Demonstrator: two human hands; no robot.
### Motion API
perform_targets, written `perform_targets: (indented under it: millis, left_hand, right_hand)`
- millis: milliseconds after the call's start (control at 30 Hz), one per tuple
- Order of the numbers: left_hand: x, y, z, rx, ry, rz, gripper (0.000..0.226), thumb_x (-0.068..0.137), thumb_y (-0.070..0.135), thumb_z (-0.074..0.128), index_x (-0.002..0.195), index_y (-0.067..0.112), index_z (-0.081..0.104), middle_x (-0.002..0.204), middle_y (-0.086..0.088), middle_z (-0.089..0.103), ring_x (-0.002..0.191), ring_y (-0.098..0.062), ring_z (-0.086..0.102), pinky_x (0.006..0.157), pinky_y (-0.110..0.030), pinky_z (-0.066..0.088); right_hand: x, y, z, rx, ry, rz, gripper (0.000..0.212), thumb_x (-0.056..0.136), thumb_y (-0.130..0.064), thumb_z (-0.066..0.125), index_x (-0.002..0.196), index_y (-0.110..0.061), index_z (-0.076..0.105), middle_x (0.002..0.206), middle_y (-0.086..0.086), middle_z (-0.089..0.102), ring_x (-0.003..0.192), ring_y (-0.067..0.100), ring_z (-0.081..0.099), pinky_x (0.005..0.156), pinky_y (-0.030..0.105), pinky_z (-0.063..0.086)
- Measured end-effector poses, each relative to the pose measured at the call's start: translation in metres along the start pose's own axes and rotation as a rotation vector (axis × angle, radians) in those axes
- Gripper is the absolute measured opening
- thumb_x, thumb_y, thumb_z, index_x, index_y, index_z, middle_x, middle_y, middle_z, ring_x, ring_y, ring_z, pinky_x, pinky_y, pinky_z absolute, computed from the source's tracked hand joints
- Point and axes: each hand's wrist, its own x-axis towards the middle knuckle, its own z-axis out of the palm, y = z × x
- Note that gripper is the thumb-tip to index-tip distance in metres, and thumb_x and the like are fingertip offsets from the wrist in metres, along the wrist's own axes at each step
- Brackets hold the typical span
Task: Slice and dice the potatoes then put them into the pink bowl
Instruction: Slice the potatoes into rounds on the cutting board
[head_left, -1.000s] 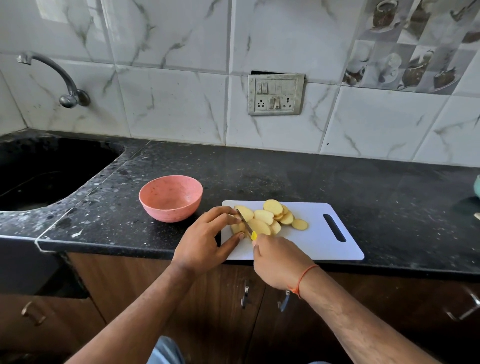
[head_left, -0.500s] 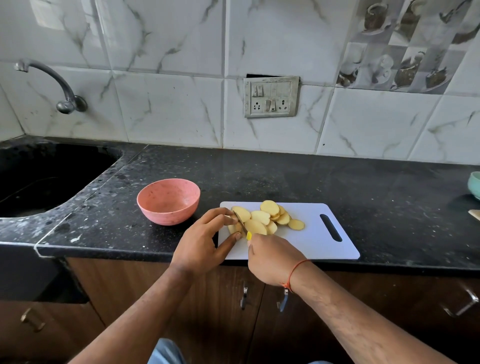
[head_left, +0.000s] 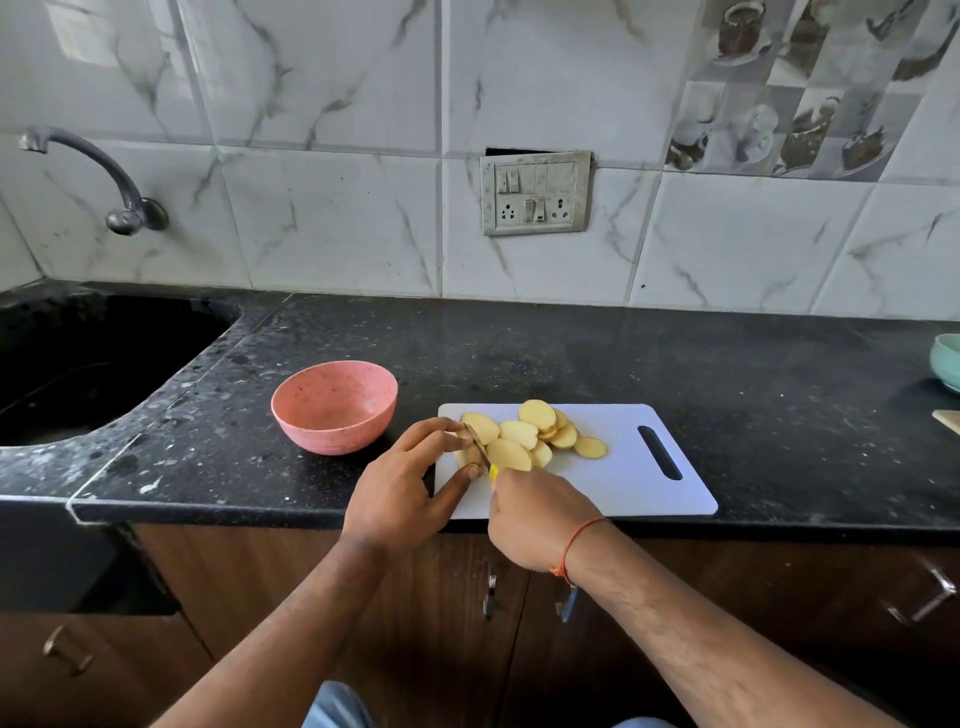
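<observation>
A pile of round yellow potato slices (head_left: 535, 436) lies on the white cutting board (head_left: 623, 483) near the counter's front edge. My left hand (head_left: 400, 488) pinches a small remaining potato piece (head_left: 467, 456) at the board's left end, thumb and fingers curled around it. My right hand (head_left: 540, 514) grips a yellow-handled knife (head_left: 480, 448), its blade set against that piece right beside my left fingertips. The pink bowl (head_left: 335, 406) stands to the left of the board, with nothing visible inside it.
A black sink (head_left: 78, 364) with a wall tap (head_left: 104, 176) is at far left. A pale green bowl (head_left: 946, 361) and a wooden edge (head_left: 948, 420) sit at the counter's right edge. A switch panel (head_left: 536, 193) is on the tiled wall. Cabinet doors are below the counter.
Both hands stay at the board's left end, and the knife blade has shifted slightly against the potato piece. The camera view has drifted a little.
</observation>
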Motion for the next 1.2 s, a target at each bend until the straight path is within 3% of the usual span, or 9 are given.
perform_targets:
  millis: [133,467,667,833,1200]
  left_hand:
    - [0.001,0.000,-0.001,0.002,-0.004,-0.019,0.030,0.096,0.047,0.074,0.123,0.034,0.070,0.145,0.026,0.055,0.119,0.000,0.064,0.088,-0.038,0.061]
    - [0.001,-0.001,0.000,-0.002,-0.010,-0.025,0.031,0.096,0.046,0.075,0.124,0.033,0.070,0.145,0.027,0.055,0.123,0.002,0.062,0.090,-0.035,0.061]
    - [0.002,0.000,-0.001,-0.007,-0.010,-0.030,0.029,0.097,0.045,0.074,0.124,0.033,0.070,0.144,0.026,0.056,0.124,0.003,0.061,0.092,-0.035,0.060]
    - [0.003,0.000,-0.002,-0.021,-0.004,-0.029,0.029,0.096,0.044,0.076,0.122,0.034,0.071,0.142,0.025,0.058,0.123,0.002,0.062,0.090,-0.035,0.060]
    - [0.005,-0.002,-0.002,-0.002,-0.011,-0.039,0.030,0.098,0.048,0.072,0.124,0.035,0.069,0.144,0.026,0.056,0.124,0.002,0.061,0.091,-0.035,0.060]
  right_hand:
    - [0.016,-0.009,-0.008,-0.015,-0.021,0.012,0.013,0.100,-0.019,0.049,0.096,-0.017,0.060,0.084,0.004,0.060,0.082,0.022,0.061,0.063,0.032,0.045]
    - [-0.006,0.001,0.000,-0.006,-0.024,0.005,0.015,0.100,-0.021,0.047,0.086,-0.018,0.052,0.081,0.003,0.056,0.073,0.017,0.053,0.058,0.030,0.039]
    - [0.022,-0.010,-0.005,-0.003,-0.045,0.016,0.021,0.097,-0.017,0.049,0.077,-0.020,0.050,0.077,0.003,0.055,0.077,0.025,0.058,0.058,0.030,0.038]
    - [0.016,-0.005,-0.003,-0.013,-0.065,0.008,0.017,0.099,-0.019,0.049,0.082,-0.020,0.053,0.080,0.004,0.058,0.076,0.021,0.058,0.058,0.031,0.040]
    - [0.030,-0.008,-0.005,-0.045,-0.087,-0.018,0.027,0.100,-0.015,0.046,0.074,-0.019,0.050,0.076,0.005,0.057,0.068,0.019,0.053,0.055,0.030,0.037]
